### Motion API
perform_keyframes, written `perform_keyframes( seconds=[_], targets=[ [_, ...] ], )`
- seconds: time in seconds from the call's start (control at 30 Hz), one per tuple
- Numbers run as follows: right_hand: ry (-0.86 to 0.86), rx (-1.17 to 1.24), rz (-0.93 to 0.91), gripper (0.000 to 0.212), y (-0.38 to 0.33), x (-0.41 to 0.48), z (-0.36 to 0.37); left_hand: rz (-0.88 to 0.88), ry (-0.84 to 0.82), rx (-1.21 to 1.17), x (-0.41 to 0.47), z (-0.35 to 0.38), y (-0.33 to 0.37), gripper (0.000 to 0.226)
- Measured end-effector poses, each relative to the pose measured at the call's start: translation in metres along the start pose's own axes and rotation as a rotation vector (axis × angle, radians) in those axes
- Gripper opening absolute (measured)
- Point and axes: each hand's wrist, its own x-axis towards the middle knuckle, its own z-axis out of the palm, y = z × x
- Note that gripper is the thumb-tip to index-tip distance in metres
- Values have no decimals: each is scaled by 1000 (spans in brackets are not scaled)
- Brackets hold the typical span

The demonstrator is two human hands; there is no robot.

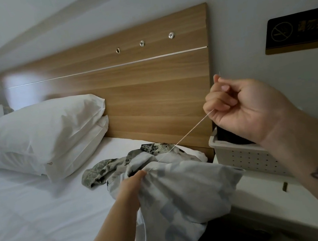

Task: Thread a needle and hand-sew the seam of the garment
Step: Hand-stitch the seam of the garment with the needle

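Observation:
A pale grey-white patterned garment, green camouflage on its far side, lies bunched at the bed's right edge. My left hand grips a fold of it from the left, fingers hidden in the cloth. My right hand is raised up and to the right, fingers curled, pinching a thin needle whose tip pokes above the thumb. A light thread runs taut from that hand down to the fabric just beyond my left hand.
The white bed stretches left, with two stacked white pillows against a wooden headboard. A white perforated basket stands on a white bedside table at right. A dark no-smoking sign hangs on the wall.

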Motion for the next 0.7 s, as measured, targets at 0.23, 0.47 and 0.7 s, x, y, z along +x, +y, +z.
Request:
perform_keyframes(
  seconds=[0.23,0.47,0.7],
  targets=[
    [-7,237,138,15,-6,-12,10,-74,98,46,15,-8,-11,35],
    [-45,303,117,14,-7,-22,21,-74,157,137,19,-23,-21,30],
    [-10,-184,114,17,23,5,-4,124,65,250,-1,-13,-7,16]
  ],
)
